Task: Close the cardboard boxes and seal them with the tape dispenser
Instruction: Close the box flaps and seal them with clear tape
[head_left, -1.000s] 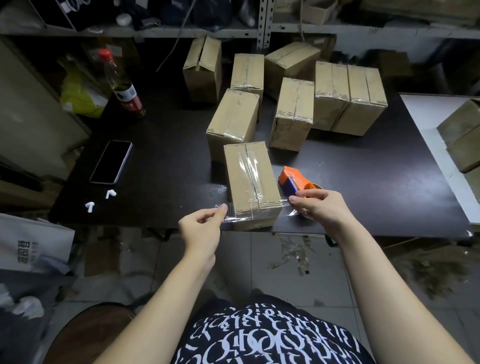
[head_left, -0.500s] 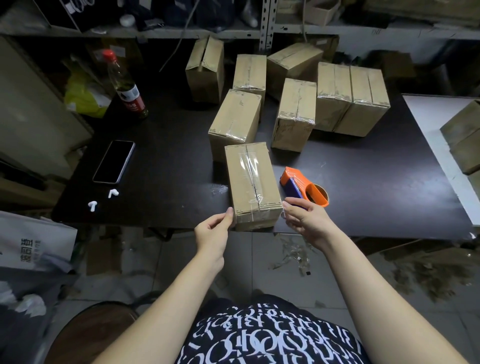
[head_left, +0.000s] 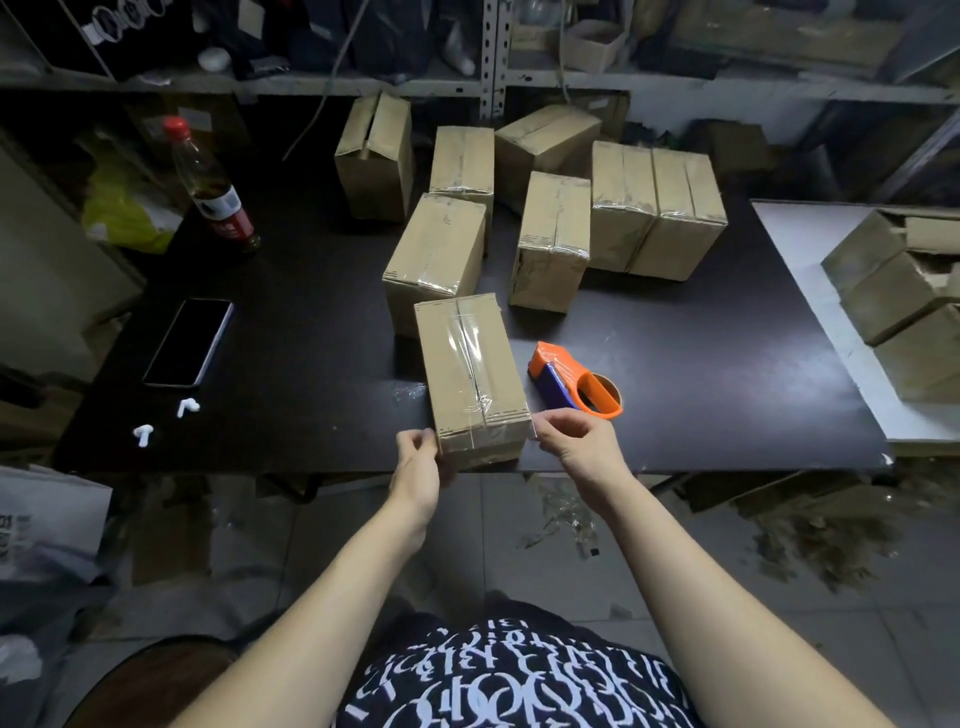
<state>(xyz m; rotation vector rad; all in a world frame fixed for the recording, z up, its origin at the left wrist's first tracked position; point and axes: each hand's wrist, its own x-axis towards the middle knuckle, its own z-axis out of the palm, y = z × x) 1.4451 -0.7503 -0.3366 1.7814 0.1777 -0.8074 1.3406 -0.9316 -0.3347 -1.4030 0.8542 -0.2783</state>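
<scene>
Flanking box, left hand, right hand pinching tape

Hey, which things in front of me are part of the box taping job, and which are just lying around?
For the job: near box, clear tape on it, tape dispenser, taped boxes behind, open boxes on the right.
Lying about: phone, two earbuds, bottle, yellow bag.

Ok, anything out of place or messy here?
The clear tape along the nearest cardboard box is wrinkled; a crumpled tape scrap lies on the table left of it; the back-left box gapes open, untaped.
</scene>
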